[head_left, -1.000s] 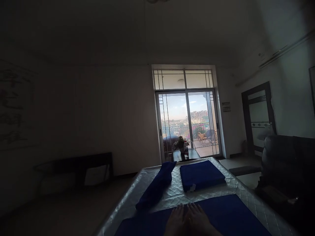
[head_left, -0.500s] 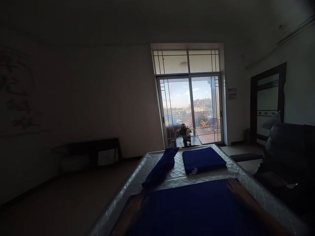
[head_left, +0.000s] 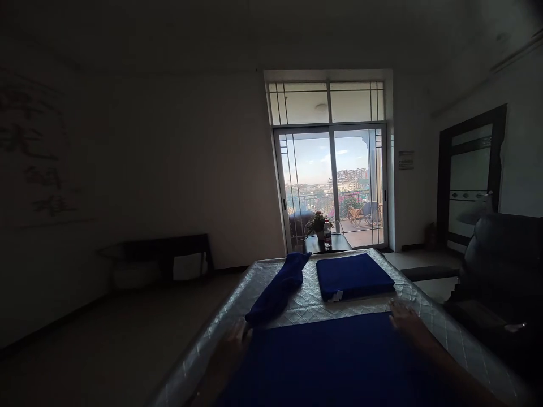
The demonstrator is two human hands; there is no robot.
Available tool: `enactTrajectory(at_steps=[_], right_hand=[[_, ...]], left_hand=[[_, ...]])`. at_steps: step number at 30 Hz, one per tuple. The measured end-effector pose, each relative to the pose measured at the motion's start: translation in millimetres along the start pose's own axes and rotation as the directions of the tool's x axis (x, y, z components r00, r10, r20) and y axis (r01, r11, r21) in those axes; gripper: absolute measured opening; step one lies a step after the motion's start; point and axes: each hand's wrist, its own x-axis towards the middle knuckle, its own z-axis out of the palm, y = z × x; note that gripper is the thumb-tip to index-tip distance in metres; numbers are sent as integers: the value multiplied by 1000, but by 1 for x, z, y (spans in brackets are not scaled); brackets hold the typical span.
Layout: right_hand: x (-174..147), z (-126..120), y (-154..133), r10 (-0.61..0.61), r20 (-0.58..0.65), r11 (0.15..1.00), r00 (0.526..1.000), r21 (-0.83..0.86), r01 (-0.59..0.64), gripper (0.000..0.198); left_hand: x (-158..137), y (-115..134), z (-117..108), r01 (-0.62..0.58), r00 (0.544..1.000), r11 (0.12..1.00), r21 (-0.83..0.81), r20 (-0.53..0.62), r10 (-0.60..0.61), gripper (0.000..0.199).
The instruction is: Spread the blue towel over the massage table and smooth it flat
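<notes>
A large blue cloth lies spread flat on the near part of a quilted silvery surface. My left hand rests at the cloth's far left corner. My right hand rests at its far right corner. The room is dim and whether the fingers pinch the cloth cannot be made out. Beyond lie a rolled blue cloth and a folded blue stack with a small white tag.
A sliding glass door to a balcony is straight ahead, with a small table and potted plant before it. A dark chair stands at right, a low bench along the left wall.
My hands went from lying together at the cloth's middle to its two far corners. The view has tilted down, so the door sits lower in the earliest frame.
</notes>
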Motion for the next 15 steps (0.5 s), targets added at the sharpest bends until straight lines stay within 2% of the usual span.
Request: enactTrajectory(at_steps=[2,5,6,8,9,11,13,15], right_hand=[[-4,-1,-56,-129,12,989,992,75,128,54],[-16,6,-141,-297,20,930,955,233,285,56],[-20,10,-163,-351,9,903,936,267,336,56],[-26,19,-192,-384,32,886,923,294,358,60],[-28,23,-198,-380,54,888,923,301,348,61],[-29,29,-196,-348,91,898,933,317,304,61],[-27,32,-180,-316,102,901,943,343,265,62],[-23,32,-154,-275,97,906,957,359,224,64]], left_hand=[[-5,46,5,-163,979,982,-99,109,173,57],[-17,124,27,-325,923,930,-171,158,351,55],[-20,145,36,-388,888,897,-213,172,426,55],[-24,175,53,-481,828,839,-255,181,530,54],[-24,182,61,-498,814,826,-265,185,550,54],[-22,182,71,-456,830,850,-264,219,513,55],[-18,165,76,-374,859,890,-262,263,439,59],[-12,135,75,-322,873,911,-259,291,391,62]])
